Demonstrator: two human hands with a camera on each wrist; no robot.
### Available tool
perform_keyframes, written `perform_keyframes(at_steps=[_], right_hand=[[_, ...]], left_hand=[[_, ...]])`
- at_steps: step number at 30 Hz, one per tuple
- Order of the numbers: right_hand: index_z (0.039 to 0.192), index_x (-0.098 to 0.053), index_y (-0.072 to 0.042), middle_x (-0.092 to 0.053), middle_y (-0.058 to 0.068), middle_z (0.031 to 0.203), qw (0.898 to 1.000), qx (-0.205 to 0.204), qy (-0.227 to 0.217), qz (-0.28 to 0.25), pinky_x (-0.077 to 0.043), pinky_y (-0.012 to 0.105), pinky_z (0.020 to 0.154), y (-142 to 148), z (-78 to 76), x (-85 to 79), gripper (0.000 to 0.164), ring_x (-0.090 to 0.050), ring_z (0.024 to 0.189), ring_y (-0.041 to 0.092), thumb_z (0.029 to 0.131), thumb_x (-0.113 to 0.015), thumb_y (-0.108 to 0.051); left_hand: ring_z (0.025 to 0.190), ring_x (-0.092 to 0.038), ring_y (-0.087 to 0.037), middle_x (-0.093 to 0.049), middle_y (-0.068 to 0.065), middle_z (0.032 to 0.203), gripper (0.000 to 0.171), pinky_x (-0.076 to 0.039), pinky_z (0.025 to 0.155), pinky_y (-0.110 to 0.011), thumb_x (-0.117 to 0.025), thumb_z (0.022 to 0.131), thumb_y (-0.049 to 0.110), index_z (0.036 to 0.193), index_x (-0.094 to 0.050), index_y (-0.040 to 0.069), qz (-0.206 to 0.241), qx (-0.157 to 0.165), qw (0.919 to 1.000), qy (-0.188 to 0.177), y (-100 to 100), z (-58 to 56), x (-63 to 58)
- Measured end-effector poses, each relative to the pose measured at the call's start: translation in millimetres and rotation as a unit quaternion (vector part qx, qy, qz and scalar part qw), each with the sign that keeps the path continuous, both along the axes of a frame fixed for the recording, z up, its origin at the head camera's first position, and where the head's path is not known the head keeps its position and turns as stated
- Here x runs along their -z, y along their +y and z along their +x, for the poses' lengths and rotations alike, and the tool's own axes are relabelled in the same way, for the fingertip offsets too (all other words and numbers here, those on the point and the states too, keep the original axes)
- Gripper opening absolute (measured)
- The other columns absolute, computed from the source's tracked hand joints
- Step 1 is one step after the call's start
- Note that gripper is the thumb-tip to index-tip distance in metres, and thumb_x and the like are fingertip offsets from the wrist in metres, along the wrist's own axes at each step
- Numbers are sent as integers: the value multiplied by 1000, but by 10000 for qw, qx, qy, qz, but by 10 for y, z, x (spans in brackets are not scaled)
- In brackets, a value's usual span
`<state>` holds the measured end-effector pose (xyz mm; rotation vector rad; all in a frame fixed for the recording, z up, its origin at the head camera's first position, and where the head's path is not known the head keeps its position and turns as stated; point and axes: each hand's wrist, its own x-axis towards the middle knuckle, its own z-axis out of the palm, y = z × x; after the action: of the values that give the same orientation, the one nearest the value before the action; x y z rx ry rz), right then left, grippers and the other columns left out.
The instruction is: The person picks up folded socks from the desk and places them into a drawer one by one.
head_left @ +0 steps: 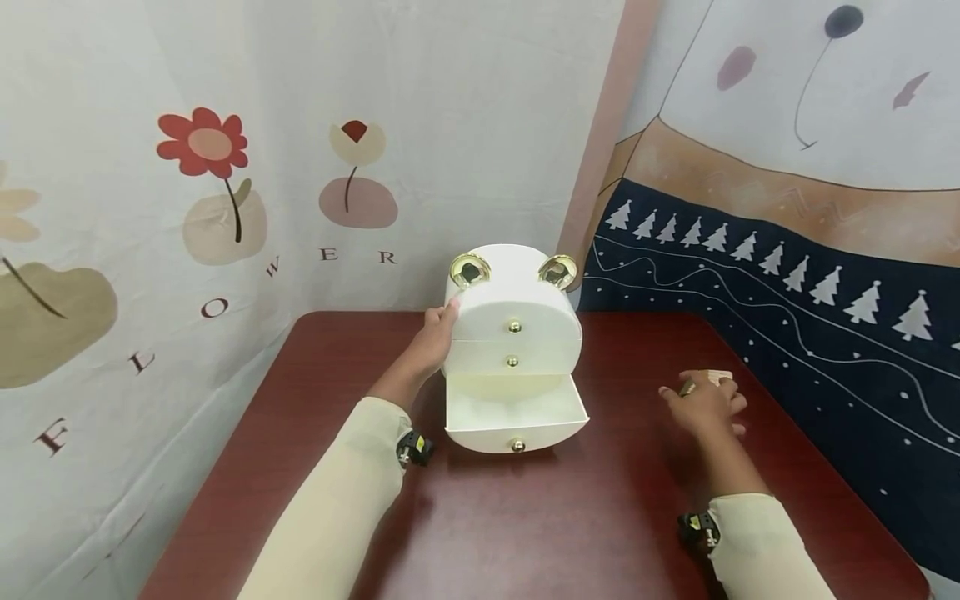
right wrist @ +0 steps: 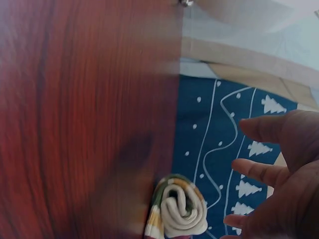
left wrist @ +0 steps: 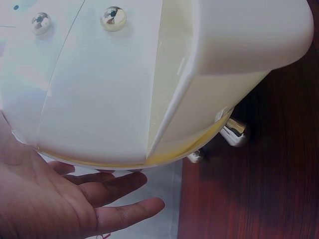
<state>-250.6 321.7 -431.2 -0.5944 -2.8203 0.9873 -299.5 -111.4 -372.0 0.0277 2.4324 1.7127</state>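
A white rounded drawer box [head_left: 480, 354] with gold knobs stands on the table, its bottom drawer [head_left: 516, 407] pulled out and nothing showing in it. My left hand [head_left: 435, 337] rests against the box's left side. In the left wrist view the fingers [left wrist: 132, 214] of that hand reach out loosely along the curved wall. Off to the right, my right hand [head_left: 705, 408] hovers around a rolled-up striped cloth [head_left: 718, 377]. The right wrist view has this cloth roll [right wrist: 182, 209] on the table, apart from the spread fingers [right wrist: 261, 172].
Two round gold pieces with dark centres, one of them the left piece [head_left: 470, 270], top the box. A dark red wooden table [head_left: 600, 517] holds everything. Behind it hang a pale flower-print curtain [head_left: 465, 125] and a navy cloth with white trees [head_left: 810, 333].
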Motion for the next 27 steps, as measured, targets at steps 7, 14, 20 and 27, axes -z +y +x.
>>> perform_keyframes(at_steps=[7,14,20,27], right_hand=[[160,-42,-3,-9,50,159,9987,-288,-425,20,-25,92,108,216,-140,31,68,-9,145,70,108,-59,-44],[164,-38,-2,-3,53,164,9961,-652,-549,-223,-31,78,111,417,-232,53,69,-13,142,75,113,-51,-46],[162,-41,-2,2,53,165,9952,-425,-614,-629,-26,81,116,564,-274,100,64,-4,147,77,114,-45,-44],[164,-35,-2,-9,57,159,9934,-560,-909,-423,-15,83,121,813,-231,187,61,-9,147,81,114,-38,-35]], left_hand=[[166,-22,-43,-19,-25,178,84,-20,135,-63,-19,111,72,173,-8,15,-29,-73,10000,-38,-12,-15,31],[166,-23,-43,-20,-24,178,84,-20,135,-63,-20,111,72,173,-10,15,-33,-73,9999,-66,-18,-1,26],[166,-22,-44,-19,-24,179,84,-19,135,-64,-20,111,72,173,-10,16,-25,-116,9999,-115,-1,15,8],[164,-26,-43,-21,-26,176,83,-21,135,-63,-21,113,69,172,-7,12,70,23,10000,-8,54,-10,28]])
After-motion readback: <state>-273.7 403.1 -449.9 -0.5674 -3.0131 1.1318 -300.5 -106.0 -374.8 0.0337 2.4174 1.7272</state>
